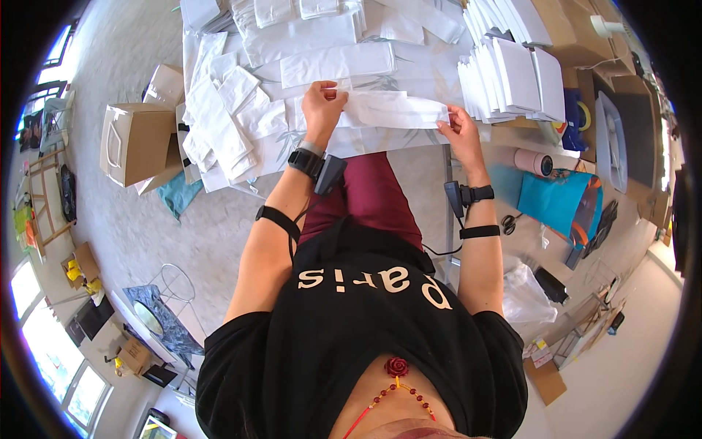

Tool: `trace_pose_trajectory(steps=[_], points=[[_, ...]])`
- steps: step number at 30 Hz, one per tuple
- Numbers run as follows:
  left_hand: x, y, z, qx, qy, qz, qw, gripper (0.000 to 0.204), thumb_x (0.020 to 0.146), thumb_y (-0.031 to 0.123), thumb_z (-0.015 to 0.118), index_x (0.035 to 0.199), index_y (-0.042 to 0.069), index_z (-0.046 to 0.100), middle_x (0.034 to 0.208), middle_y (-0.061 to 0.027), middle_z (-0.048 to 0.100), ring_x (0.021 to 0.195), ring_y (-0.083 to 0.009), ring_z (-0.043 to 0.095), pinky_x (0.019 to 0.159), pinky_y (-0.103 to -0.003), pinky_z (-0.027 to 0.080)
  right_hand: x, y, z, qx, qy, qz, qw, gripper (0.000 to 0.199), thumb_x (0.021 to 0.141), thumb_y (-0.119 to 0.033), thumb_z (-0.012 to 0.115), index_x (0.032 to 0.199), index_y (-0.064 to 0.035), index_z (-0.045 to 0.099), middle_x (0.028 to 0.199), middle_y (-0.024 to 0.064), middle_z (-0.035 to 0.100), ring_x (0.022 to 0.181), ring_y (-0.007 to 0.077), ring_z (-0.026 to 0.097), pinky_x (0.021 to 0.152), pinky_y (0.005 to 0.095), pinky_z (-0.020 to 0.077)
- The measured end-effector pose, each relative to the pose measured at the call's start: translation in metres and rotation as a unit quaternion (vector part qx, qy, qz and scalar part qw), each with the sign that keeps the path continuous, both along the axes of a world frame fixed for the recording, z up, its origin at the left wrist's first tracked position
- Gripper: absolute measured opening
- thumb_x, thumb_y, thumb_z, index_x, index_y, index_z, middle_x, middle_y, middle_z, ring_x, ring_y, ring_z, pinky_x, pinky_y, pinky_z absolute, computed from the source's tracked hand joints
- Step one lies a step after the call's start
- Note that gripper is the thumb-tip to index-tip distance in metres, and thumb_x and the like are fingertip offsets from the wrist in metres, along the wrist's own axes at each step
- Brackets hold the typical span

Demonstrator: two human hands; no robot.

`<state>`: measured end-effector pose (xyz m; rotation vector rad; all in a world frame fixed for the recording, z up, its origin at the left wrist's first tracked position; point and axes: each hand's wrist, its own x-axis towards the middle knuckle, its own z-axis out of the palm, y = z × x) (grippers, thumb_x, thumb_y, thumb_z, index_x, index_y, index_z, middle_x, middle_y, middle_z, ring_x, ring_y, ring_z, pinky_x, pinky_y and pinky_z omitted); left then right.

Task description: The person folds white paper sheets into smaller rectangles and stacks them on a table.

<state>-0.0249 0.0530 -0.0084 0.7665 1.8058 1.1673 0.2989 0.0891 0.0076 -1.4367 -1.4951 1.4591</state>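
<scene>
Stretched between my two hands lies a long, thin white folded strip (395, 110), slightly see-through; whether it is cloth or plastic film I cannot tell. My left hand (322, 113) is at its left end, fingers curled and pinching the edge. At the other end, my right hand (461, 135) pinches the corner between thumb and fingers. Just beyond the strip rests another flat white folded piece (340, 64). A loose heap of similar white pieces (223, 121) lies left of my left hand. Beyond my right hand stand tightly packed white folded pieces (512, 77) in rows.
The table cover (431, 155) is pale with a leaf pattern, its near edge close to my legs. More white stacks (292, 33) fill the far side. Cardboard boxes (135, 143) stand at the left. On the right are a pink cylinder (532, 162), a blue bag (559, 201) and scissors (510, 222).
</scene>
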Motion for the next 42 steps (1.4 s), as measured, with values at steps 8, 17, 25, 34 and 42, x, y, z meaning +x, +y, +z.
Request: trace_pose_trajectory(steps=[8, 17, 25, 34, 42], points=[[0.000, -0.023, -0.010, 0.021, -0.075, 0.013, 0.997, 0.033, 0.088, 0.007, 0.077, 0.117, -0.004, 0.067, 0.095, -0.0093, 0.075, 0.085, -0.0140, 0.072, 0.073, -0.028, 0.059, 0.002, 0.000, -0.017, 0.017, -0.021, -0.078, 0.997, 0.047, 0.094, -0.002, 0.070, 0.139, 0.0032, 0.056, 0.110, 0.0110, 0.073, 0.094, 0.0145, 0.069, 0.082, 0.0285, 0.0575], [0.012, -0.026, 0.001, 0.075, 0.084, -0.070, 0.991, 0.043, 0.087, 0.002, 0.078, 0.127, -0.003, 0.062, 0.109, -0.0113, 0.072, 0.096, -0.0176, 0.072, 0.084, -0.031, 0.061, 0.006, 0.003, -0.044, 0.008, -0.028, -0.135, 0.990, 0.039, 0.096, -0.004, 0.068, 0.133, 0.0037, 0.059, 0.107, 0.0111, 0.073, 0.083, 0.0135, 0.070, 0.075, 0.0274, 0.0581], [0.015, -0.014, -0.001, 0.095, 0.149, -0.080, 0.981, 0.042, 0.085, 0.001, 0.078, 0.124, -0.003, 0.063, 0.106, -0.0124, 0.071, 0.091, -0.0178, 0.072, 0.082, -0.031, 0.060, 0.002, 0.002, -0.048, 0.037, -0.056, -0.181, 0.981, 0.035, 0.097, -0.006, 0.068, 0.130, 0.0036, 0.061, 0.103, 0.0102, 0.073, 0.082, 0.0142, 0.071, 0.071, 0.0287, 0.0591], [0.016, -0.012, -0.006, 0.117, 0.183, -0.077, 0.973, 0.042, 0.084, 0.001, 0.079, 0.123, -0.002, 0.064, 0.106, -0.0130, 0.070, 0.083, -0.0170, 0.071, 0.075, -0.030, 0.058, 0.003, 0.001, -0.054, 0.070, -0.135, -0.187, 0.971, 0.035, 0.095, -0.012, 0.069, 0.128, -0.0009, 0.065, 0.102, 0.0125, 0.074, 0.081, 0.0186, 0.072, 0.074, 0.0328, 0.0579], [0.023, -0.026, 0.003, 0.127, 0.366, -0.089, 0.917, 0.042, 0.084, 0.003, 0.077, 0.123, -0.001, 0.063, 0.127, -0.0185, 0.062, 0.121, -0.0345, 0.058, 0.103, -0.047, 0.046, -0.005, -0.002, -0.041, 0.097, -0.201, -0.175, 0.959, 0.035, 0.094, -0.014, 0.070, 0.126, -0.0024, 0.067, 0.102, 0.0122, 0.075, 0.081, 0.0194, 0.069, 0.076, 0.0344, 0.0557]])
